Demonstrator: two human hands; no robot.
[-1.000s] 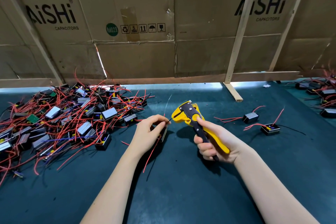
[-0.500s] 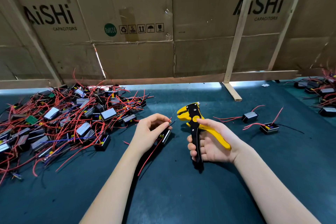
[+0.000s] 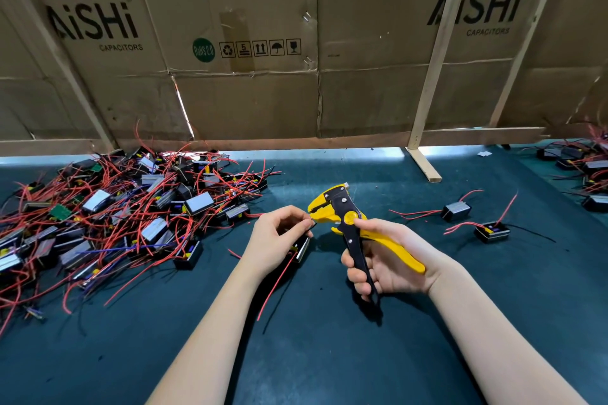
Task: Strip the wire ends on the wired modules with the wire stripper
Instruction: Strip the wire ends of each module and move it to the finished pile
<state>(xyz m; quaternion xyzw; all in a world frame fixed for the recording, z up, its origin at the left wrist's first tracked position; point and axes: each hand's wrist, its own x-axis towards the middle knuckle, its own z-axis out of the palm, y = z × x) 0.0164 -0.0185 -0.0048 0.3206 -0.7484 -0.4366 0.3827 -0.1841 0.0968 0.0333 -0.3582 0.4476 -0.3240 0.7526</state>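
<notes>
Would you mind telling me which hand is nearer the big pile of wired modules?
Left. The left hand sits just right of the pile; the right hand is farther right.

Yellow-black wire stripper [image 3: 342, 210]; red wires [image 3: 131, 207]; dark teal table [image 3: 329, 355]

One yellow-and-black wire stripper [image 3: 345, 217]; one wired module [image 3: 301, 248] in hand; two separate modules [image 3: 455, 210] [image 3: 492, 231] lying on the right; one tangled pile of modules [image 3: 131, 214] on the left, too many to count; another cluster [image 3: 582, 168] at far right, number unclear; two hands [image 3: 276, 240] [image 3: 388, 260]
</notes>
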